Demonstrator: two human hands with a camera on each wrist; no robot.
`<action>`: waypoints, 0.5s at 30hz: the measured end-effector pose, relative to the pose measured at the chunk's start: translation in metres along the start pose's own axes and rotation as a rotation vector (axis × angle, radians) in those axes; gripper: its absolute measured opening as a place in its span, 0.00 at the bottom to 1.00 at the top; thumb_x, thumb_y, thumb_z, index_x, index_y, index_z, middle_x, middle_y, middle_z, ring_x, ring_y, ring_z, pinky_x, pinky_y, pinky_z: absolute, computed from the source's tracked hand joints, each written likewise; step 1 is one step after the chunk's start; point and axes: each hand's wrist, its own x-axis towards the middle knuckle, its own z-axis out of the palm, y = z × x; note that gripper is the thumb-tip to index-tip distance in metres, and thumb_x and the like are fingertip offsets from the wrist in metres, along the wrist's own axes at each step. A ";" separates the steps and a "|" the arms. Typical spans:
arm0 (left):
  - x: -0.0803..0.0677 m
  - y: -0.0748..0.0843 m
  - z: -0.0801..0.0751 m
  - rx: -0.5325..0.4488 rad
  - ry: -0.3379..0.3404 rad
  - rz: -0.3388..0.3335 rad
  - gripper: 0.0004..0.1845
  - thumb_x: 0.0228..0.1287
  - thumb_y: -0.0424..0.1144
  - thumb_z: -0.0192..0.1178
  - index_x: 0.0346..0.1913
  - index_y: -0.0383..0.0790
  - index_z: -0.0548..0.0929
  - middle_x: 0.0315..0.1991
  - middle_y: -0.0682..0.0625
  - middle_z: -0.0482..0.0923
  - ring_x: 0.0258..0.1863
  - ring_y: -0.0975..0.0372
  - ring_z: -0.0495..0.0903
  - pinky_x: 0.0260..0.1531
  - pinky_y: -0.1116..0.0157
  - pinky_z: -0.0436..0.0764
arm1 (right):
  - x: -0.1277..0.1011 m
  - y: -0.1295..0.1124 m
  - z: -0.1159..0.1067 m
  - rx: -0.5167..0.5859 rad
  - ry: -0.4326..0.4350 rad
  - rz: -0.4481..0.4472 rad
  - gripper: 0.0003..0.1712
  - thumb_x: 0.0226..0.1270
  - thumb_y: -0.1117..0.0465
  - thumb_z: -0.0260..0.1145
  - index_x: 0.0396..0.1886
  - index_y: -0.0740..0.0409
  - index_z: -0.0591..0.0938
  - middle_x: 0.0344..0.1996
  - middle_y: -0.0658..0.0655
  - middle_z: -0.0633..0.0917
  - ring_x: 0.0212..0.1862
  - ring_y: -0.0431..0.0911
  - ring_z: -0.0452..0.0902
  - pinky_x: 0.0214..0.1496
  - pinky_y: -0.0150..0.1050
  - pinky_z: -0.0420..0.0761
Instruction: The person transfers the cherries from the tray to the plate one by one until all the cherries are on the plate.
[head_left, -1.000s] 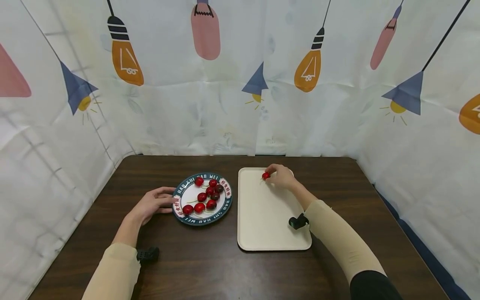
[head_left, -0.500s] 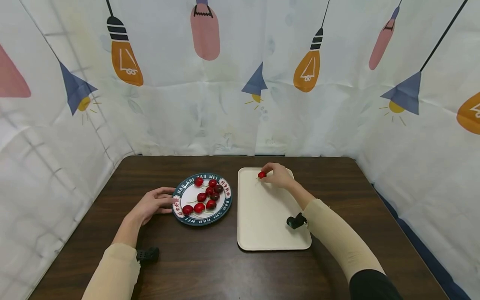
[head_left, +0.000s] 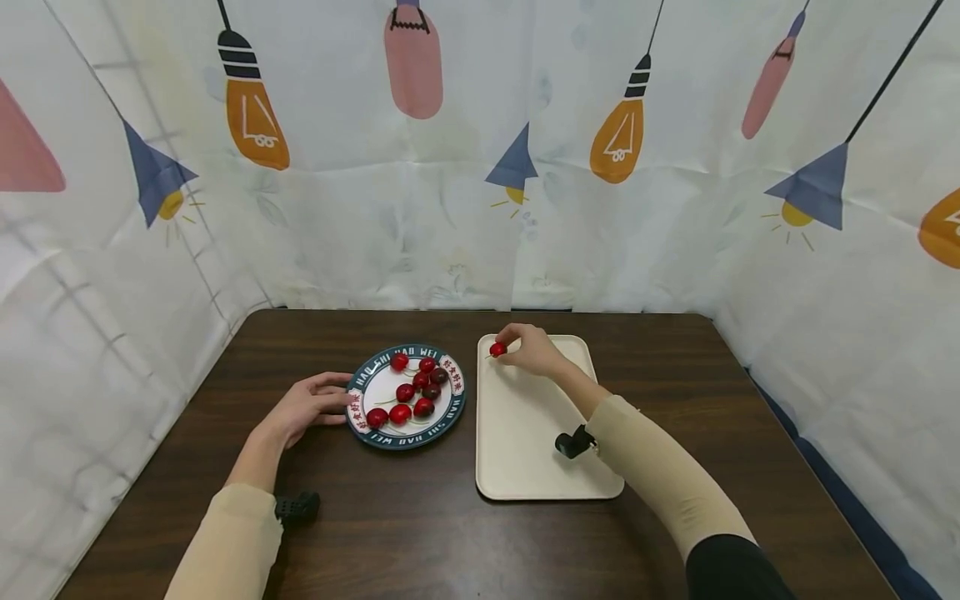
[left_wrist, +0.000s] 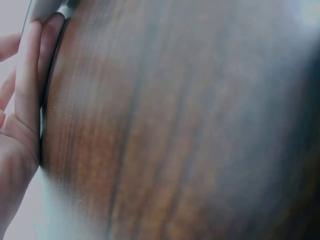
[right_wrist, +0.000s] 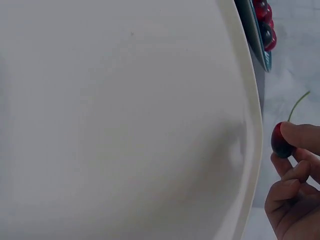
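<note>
White lettering runs round the dark rim of the plate (head_left: 453, 397), and along the far arc it reads "HAO SHI HAO WEI". The near arc carries "WEI" again, upside down from here, with the rest too small to tell. Small panels on that same rim hold red characters, too tiny to read.
</note>
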 end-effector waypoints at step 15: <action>0.000 0.000 0.000 0.001 -0.001 -0.015 0.36 0.72 0.43 0.67 0.76 0.34 0.65 0.63 0.32 0.74 0.48 0.57 0.84 0.49 0.60 0.86 | 0.004 -0.030 0.021 -0.003 -0.062 -0.089 0.16 0.64 0.63 0.76 0.50 0.58 0.84 0.46 0.54 0.85 0.49 0.53 0.79 0.43 0.40 0.78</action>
